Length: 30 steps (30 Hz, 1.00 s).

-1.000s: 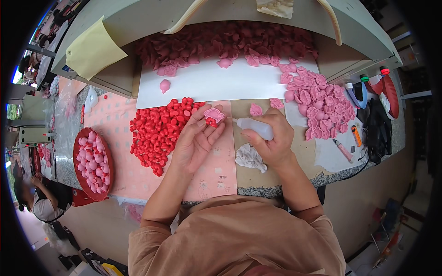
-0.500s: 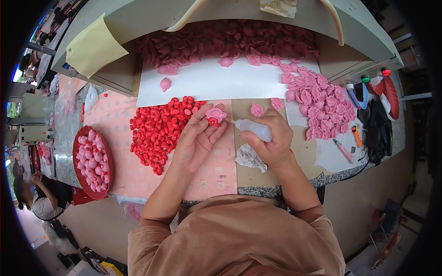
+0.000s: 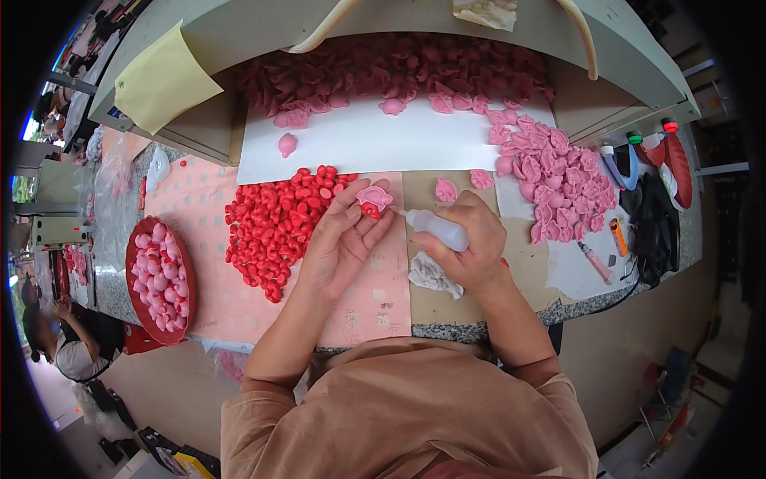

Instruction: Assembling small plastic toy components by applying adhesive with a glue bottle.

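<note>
Compared with one second ago, little has been changed. A small pink, wavy-edged moulded piece (image 3: 373,196) with a glossy red rounded part (image 3: 370,211) is still held at the fingertips of the upturned left hand (image 3: 341,243). A translucent white squeeze bottle (image 3: 441,230), lowered very slightly, is still clasped by the right hand (image 3: 479,246), its nozzle (image 3: 399,211) being kept just beside the piece.

I am holding a pink, ruffle-edged piece (image 3: 373,196) in my left hand (image 3: 338,254), a red piece (image 3: 370,211) showing at its near edge. A translucent bottle (image 3: 443,230) is slanting in my right hand (image 3: 479,249), its nozzle (image 3: 402,212) pointing toward my left.
</note>
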Tool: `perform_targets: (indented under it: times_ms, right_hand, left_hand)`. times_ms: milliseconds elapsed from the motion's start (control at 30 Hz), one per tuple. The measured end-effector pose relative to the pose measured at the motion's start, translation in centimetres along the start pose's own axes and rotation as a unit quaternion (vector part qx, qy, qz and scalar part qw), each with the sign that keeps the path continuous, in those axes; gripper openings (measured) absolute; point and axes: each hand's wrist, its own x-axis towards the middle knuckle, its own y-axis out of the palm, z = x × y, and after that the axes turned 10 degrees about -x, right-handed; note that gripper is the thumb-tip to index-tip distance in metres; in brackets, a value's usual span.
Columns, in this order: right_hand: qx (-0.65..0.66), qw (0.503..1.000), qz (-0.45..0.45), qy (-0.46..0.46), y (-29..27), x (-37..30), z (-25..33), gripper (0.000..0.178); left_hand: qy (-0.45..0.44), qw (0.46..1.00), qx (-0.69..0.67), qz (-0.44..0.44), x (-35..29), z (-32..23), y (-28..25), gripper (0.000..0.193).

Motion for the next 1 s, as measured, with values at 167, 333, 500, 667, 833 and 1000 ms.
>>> perform_targets:
  times_ms: [167,333,500,667,833,1000]
  right_hand:
    - [0.006,1.0,0.004,-0.019,-0.01,-0.27,-0.13,0.036]
    - [0.001,1.0,0.01,-0.016,0.16,-0.26,-0.08,0.036]
    - [0.003,1.0,0.016,-0.017,0.08,-0.2,0.17,0.035]
    - [0.012,1.0,0.017,-0.008,0.07,-0.25,-0.12,0.033]
    - [0.032,0.998,0.029,0.036,-0.31,-0.09,-0.4,0.027]
    - [0.092,0.993,0.016,0.078,-0.39,-0.17,0.0,0.027]
  left_hand:
    - [0.001,1.0,0.005,0.005,-0.08,-0.06,0.17,0.041]
    - [0.0,1.0,0.005,0.006,-0.1,-0.19,0.12,0.041]
    - [-0.001,1.0,0.006,0.01,-0.01,-0.17,-0.25,0.04]
    - [-0.003,1.0,-0.001,0.009,-0.02,-0.08,-0.03,0.04]
    - [-0.007,1.0,-0.024,0.01,-0.11,-0.15,0.12,0.041]
    - [-0.052,0.998,-0.015,0.017,-0.09,-0.14,0.35,0.042]
